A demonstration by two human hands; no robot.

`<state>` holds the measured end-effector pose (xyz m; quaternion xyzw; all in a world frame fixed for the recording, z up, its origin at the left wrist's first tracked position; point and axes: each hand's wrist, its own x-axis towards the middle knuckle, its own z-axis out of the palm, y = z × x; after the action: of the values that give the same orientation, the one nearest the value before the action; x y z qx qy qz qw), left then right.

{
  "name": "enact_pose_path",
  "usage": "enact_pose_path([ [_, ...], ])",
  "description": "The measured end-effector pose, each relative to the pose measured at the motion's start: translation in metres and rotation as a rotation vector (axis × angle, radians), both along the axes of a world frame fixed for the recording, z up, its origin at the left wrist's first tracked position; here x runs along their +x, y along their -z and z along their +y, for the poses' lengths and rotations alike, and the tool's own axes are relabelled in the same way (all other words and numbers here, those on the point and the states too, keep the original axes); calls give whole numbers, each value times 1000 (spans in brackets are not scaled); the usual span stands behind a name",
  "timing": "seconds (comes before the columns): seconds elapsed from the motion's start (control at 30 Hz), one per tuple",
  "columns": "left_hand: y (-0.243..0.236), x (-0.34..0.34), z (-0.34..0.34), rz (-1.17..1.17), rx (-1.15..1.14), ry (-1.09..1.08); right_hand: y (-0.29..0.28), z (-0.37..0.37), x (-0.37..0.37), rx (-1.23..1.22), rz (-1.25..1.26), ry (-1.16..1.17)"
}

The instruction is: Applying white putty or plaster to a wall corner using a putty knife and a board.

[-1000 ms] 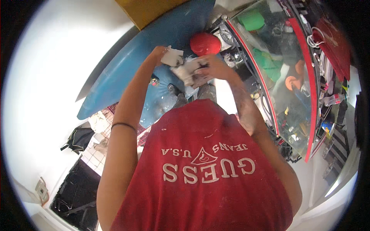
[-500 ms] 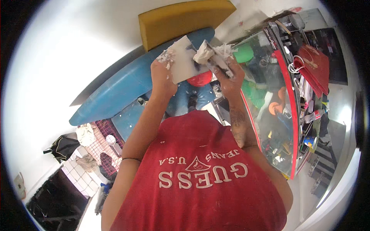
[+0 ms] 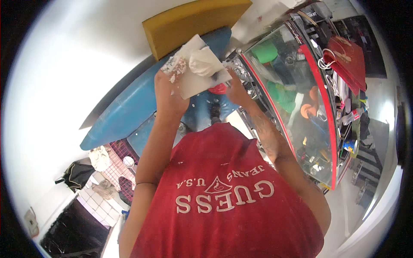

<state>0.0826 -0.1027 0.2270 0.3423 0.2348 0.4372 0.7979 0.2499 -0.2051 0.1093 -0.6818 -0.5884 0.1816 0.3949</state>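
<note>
My left hand (image 3: 170, 96) grips a flat white board (image 3: 191, 86), tilted, with flaky residue along its left side. A mound of white paste (image 3: 203, 63) sits on the board's upper right part. My right hand (image 3: 236, 90), partly hidden at the board's right edge, is closed on a flat tool, most of which is behind the paste and board. A red bowl (image 3: 217, 89) shows just beneath the board, in front of a large blue curved piece (image 3: 112, 116).
A yellow block (image 3: 172, 30) stands behind the blue piece. At right is a glass display case (image 3: 292, 116) with red trim, a red bag (image 3: 346, 60), cables and a plastic bottle (image 3: 352, 116). At left are a white wall, dark cloth (image 3: 77, 174) and pink grid surface (image 3: 120, 155).
Both hands rose from over the blue surface, then shifted slightly left. The paste, earlier on the right hand's tool, now lies over the board, with the tool partly hidden behind it.
</note>
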Motion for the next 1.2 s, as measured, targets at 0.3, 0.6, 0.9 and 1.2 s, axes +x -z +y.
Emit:
enact_pose_path([
  [0.3, 35, 12, 10, 74, -378, -51, -63, -16, -6, 310, 755, 245],
  [0.6, 47, 13, 18, 371, 329, 63, 16, -20, -8, -34, -139, -15],
  [0.9, 69, 26, 18, 210, -144, -234, -108, -13, -21, -98, -351, 51],
  [1.2, 85, 30, -1, 274, 324, -255, -82, -3, -64, -78, -432, -50],
])
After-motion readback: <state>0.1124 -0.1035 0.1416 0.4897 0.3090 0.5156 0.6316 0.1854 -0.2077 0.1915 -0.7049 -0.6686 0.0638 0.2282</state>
